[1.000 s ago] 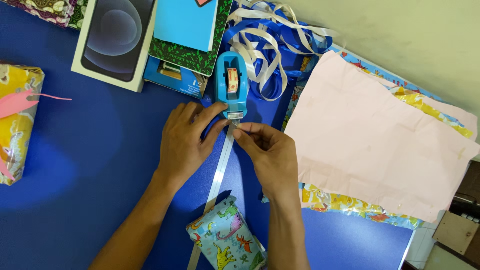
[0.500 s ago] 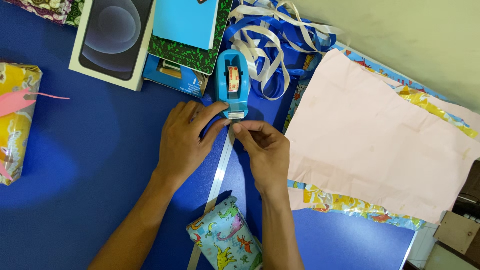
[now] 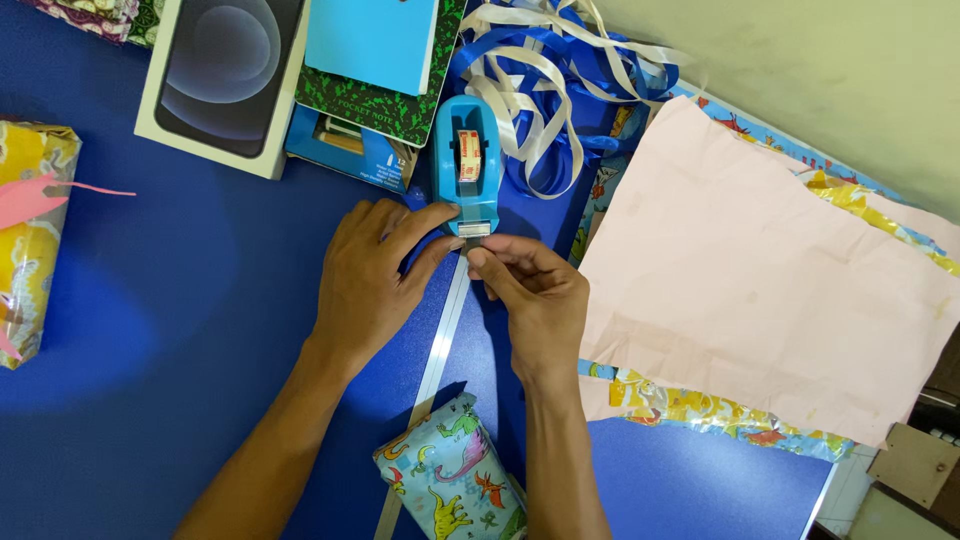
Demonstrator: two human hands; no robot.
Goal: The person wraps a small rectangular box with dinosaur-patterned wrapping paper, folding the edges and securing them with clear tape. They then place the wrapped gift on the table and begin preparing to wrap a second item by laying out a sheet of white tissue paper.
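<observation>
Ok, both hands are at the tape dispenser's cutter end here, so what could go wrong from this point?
Three risks, all judgement calls. The right hand pinches right at the cutter of the blue tape dispenser, so fingertips could catch its toothed edge. The left hand steadies only the front end, so a pull might tip or slide the dispenser. The loose white ribbon lies just behind it and could snag or stick to tape.

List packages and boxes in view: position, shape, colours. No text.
Phone box: top left, flat rectangle, white sides, dark lid.
Green notebook: beside it, patterned cover, under a light blue pad.
Blue box: under the notebook, small.
Dinosaur-print parcel: bottom centre, pale blue.
Yellow wrapped parcel: left edge, pink ribbon.
</observation>
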